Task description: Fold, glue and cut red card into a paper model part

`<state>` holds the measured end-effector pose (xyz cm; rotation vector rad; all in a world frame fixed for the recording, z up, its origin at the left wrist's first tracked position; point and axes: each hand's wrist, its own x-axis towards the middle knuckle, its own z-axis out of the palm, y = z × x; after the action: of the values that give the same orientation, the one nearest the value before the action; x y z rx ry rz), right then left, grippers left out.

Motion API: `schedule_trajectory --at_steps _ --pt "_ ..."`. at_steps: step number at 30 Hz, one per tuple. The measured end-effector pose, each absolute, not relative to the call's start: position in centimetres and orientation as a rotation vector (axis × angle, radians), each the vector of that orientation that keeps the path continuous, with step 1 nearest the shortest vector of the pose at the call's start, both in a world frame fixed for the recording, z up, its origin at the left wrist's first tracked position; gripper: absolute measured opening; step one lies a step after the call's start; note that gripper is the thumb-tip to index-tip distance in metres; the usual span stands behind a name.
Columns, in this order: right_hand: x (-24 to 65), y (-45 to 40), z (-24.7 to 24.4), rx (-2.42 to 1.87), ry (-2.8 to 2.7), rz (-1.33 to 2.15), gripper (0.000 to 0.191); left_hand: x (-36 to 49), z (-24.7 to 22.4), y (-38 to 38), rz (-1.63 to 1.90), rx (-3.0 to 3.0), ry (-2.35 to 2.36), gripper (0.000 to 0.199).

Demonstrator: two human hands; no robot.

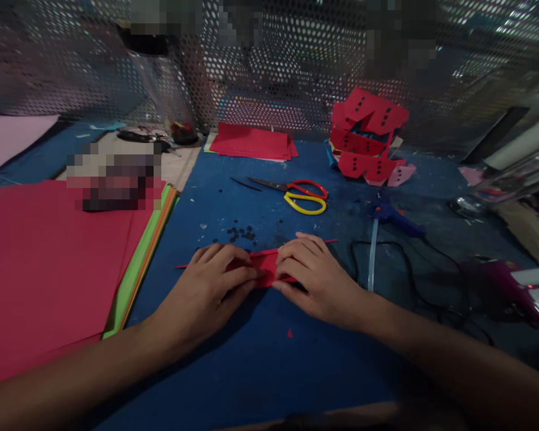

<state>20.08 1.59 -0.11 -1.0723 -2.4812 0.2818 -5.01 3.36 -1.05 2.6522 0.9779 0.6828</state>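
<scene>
Red paper strip (265, 270) lies between the two hands, mid-counter (251, 371) left to right, clear of the near edge. Long axis runs side to side, roughly along the near edge, its right end a little closer to the back edge. Thin red tips poke out past both hands, so the strip extends under each.

Left hand (211, 281) has the left half: fingers curled over the top, thumb at the near side, looks like a pinch. Right hand (309, 269) mirrors it on the right half, fingers bent over, thumb below, pinching too. Bare middle of the strip shows between; neither hand is clearly nearer, strip lies right of the left hand and left of the right one. Exact fold under the fingers hidden, can't tell.

Around: black bits (242, 232) just beyond the left hand, scissors (287, 187) farther toward the back edge, stacked red pieces (251, 142) along that edge. Cut red pieces with black dots (371, 134) near the back right corner, blue glue gun (397, 219) in front of them. Large red sheets (54, 263) on the left side. Small red scrap (290, 333) on the near-edge side of the right hand.
</scene>
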Motion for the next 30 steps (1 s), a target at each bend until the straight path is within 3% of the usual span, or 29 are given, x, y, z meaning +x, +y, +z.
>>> schedule_trajectory --at_steps 12,22,30 --pt "19.8 1.5 -0.1 -1.163 -2.438 0.331 0.008 -5.4 -0.8 2.9 0.6 2.876 0.914 0.025" --pt "19.3 1.1 0.4 -1.237 -2.421 0.342 0.002 -5.6 -0.6 2.2 0.425 3.099 0.846 0.046" --pt "18.5 0.7 0.4 -1.341 -2.371 0.356 0.008 -5.7 -0.3 2.0 0.316 3.162 0.828 0.047"
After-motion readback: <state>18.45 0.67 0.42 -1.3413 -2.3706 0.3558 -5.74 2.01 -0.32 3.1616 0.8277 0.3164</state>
